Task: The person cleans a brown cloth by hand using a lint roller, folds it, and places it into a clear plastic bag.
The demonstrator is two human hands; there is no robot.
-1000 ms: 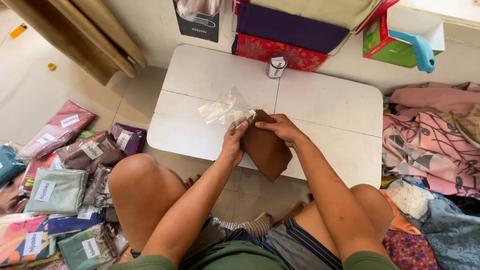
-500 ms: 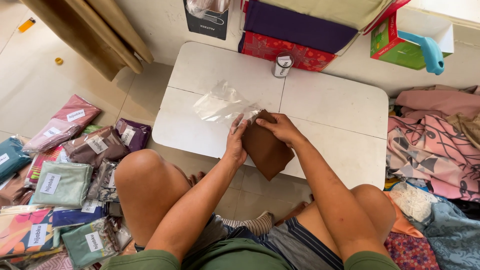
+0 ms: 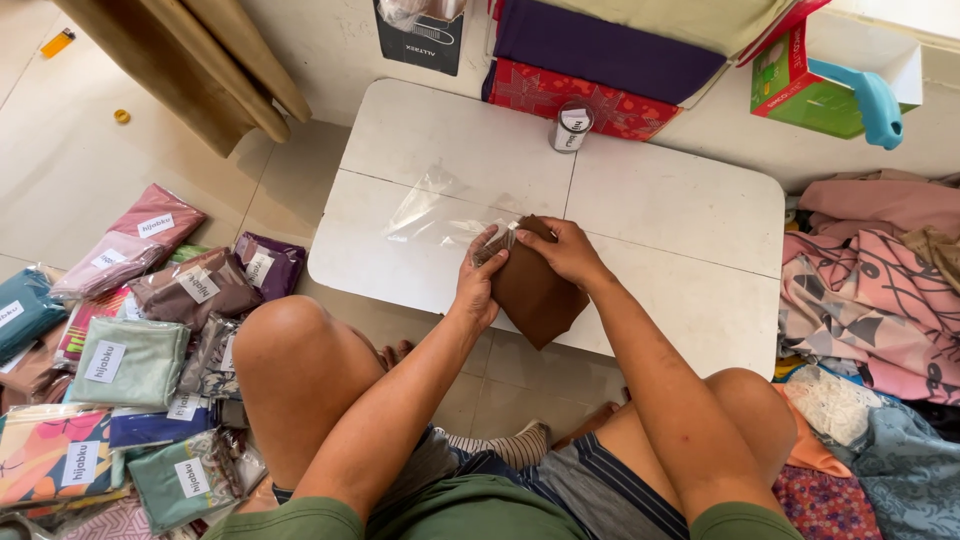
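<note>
A folded brown cloth sits at the near edge of a low white table. My right hand grips its upper end. My left hand holds the mouth of a clear plastic bag against that same end. The rest of the bag lies flat on the table, stretching away to the upper left. The cloth's top corner is at the bag's opening, under my fingers.
A small cylindrical tin stands at the table's far edge. Several bagged cloths with labels are piled on the floor at left. Loose patterned fabrics lie at right. Boxes and a green box with a blue handle sit behind the table.
The plastic bag has settled flatter onto the table. My hands have stayed together at the cloth's upper end, with the left hand gathering the bag's mouth around it.
</note>
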